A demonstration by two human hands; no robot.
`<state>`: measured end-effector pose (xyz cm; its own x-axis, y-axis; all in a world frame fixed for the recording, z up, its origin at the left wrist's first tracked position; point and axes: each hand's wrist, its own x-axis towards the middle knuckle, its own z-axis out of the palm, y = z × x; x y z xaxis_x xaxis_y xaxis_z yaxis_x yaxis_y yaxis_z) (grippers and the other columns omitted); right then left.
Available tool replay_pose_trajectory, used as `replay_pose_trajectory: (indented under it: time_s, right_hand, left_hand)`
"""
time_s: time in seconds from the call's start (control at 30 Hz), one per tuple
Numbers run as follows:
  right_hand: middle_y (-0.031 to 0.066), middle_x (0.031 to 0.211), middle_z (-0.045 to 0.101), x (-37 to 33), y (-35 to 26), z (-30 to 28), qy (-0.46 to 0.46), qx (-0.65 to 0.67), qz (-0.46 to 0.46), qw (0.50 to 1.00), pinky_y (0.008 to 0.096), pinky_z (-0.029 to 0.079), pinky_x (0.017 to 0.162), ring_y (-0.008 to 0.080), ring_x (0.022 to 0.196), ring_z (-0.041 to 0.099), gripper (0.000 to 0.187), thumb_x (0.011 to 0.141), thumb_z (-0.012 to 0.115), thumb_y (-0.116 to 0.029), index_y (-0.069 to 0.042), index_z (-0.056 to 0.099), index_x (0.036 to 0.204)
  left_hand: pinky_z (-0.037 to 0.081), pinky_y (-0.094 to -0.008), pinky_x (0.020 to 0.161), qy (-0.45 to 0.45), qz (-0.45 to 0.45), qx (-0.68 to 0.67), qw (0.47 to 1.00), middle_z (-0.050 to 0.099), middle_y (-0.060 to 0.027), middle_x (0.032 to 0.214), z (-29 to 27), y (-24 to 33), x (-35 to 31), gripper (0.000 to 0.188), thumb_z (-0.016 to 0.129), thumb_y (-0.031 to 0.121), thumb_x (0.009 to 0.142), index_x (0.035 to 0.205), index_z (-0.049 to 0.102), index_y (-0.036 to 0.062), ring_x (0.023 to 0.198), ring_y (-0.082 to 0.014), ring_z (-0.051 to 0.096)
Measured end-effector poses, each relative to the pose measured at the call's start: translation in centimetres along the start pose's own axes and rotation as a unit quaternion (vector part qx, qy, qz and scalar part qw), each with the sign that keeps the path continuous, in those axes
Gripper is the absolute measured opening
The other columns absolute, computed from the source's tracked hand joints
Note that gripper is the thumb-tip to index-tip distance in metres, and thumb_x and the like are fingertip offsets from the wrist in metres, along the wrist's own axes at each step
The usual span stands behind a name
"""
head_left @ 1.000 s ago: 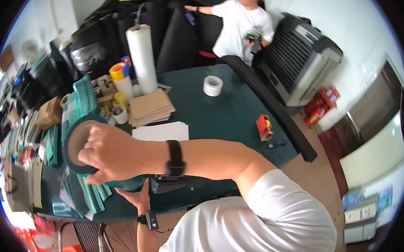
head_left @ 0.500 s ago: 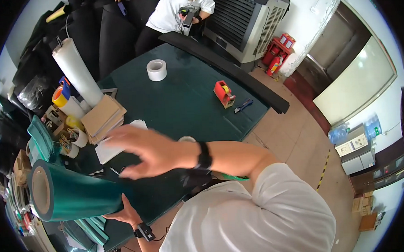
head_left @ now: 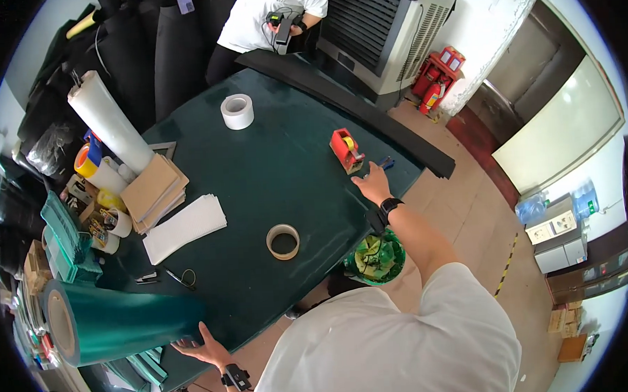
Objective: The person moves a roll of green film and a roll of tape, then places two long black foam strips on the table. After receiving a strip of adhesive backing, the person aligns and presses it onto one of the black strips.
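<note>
Table [head_left: 257, 170], dark green top, spanning the space between both hands and reaching beyond them. Roll of glossy green sheet [head_left: 130, 319], lying on its side to the left of the left hand, hollow core facing away from that hand. Change noted: a second ago the right hand was up at the core end; it has since left the roll and crossed to the table's far right, so the roll now has one hand to steady it. Paper stack [head_left: 186, 229], white, ahead of the left hand. Right hand [head_left: 375, 186], arm extended forward and rightward, palm down, thumb and forefinger reaching; whether the fingers have closed on anything cannot be told. Left hand [head_left: 207, 349], forearm rising from the lower edge, thumb raised, fingers spread wide against the roll's near end, cupping rather than clasping. Tape dispenser [head_left: 343, 151], red, just beside the right fingertips on their left. Tape ring [head_left: 283, 255], brown, between the hands. Small blue tool [head_left: 388, 163], just beyond the right fingers, partly hidden by them, contact uncertain
</note>
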<state>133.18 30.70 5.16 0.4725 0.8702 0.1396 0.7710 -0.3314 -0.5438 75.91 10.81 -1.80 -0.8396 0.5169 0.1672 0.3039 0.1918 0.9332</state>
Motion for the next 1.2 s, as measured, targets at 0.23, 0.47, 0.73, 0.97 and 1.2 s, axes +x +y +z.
replay_pose_trajectory:
  time_s: [0.23, 0.47, 0.73, 0.97, 1.2]
  right_hand:
    - [0.0287, 0.126, 0.061, 4.9, 0.5, 1.3, 0.026, 0.031, -0.022, 0.999, 0.0442, 0.048, 0.099, 0.0398, 0.119, 0.059, 0.078, 0.077, 0.081, -0.037, 0.007, 0.052, 0.134]
    - [0.0171, 0.092, 0.074, 8.8, 3.4, 0.8, -0.088, 0.038, -0.032, 0.995, 0.0412, 0.055, 0.082, 0.0306, 0.092, 0.072, 0.052, 0.069, 0.085, -0.040, 0.001, 0.069, 0.097]
    - [0.0242, 0.112, 0.069, 12.8, 9.8, -8.2, -0.071, 0.110, -0.107, 0.986, 0.0441, 0.055, 0.085, 0.0377, 0.096, 0.069, 0.058, 0.078, 0.079, -0.040, -0.001, 0.067, 0.118]
    - [0.0234, 0.131, 0.061, 13.9, 48.5, -17.5, 0.181, -0.205, 0.196, 0.942, 0.0468, 0.045, 0.103, 0.0432, 0.120, 0.056, 0.069, 0.088, 0.066, -0.050, 0.001, 0.058, 0.133]
    - [0.0087, 0.126, 0.066, 11.5, 33.7, -14.5, 0.042, 0.531, 0.372, 0.760, 0.0378, 0.054, 0.093, 0.0253, 0.111, 0.065, 0.060, 0.086, 0.074, -0.047, -0.006, 0.061, 0.128]
  left_hand:
    - [0.032, -0.0493, 0.116, 0.010, -0.005, 0.059, 0.998, 0.038, -0.0189, 0.152, 2.0, 2.6, -6.6, 0.099, 0.083, 0.022, 0.083, 0.158, 0.019, 0.0083, 0.139, -0.0341, 0.039]
    - [0.031, -0.0493, 0.115, -0.231, 0.108, 0.017, 0.967, 0.034, -0.0181, 0.155, 10.6, 10.4, -13.9, 0.108, 0.087, 0.016, 0.076, 0.158, 0.018, 0.0081, 0.142, -0.0337, 0.037]
    - [0.035, -0.0471, 0.114, -0.283, 0.170, 0.111, 0.938, 0.036, -0.0207, 0.152, 18.2, 14.3, -17.0, 0.110, 0.089, 0.016, 0.071, 0.157, 0.021, 0.0072, 0.139, -0.0377, 0.040]
    - [0.041, -0.0466, 0.110, -0.315, 0.190, 0.104, 0.924, 0.045, -0.0214, 0.144, 20.7, 14.8, -16.5, 0.098, 0.088, 0.018, 0.072, 0.150, 0.029, 0.0048, 0.131, -0.0391, 0.048]
    - [0.043, -0.0457, 0.108, -0.288, 0.172, 0.129, 0.933, 0.045, -0.0215, 0.142, 18.9, 14.6, -15.6, 0.095, 0.087, 0.017, 0.073, 0.149, 0.030, 0.0049, 0.129, -0.0389, 0.049]
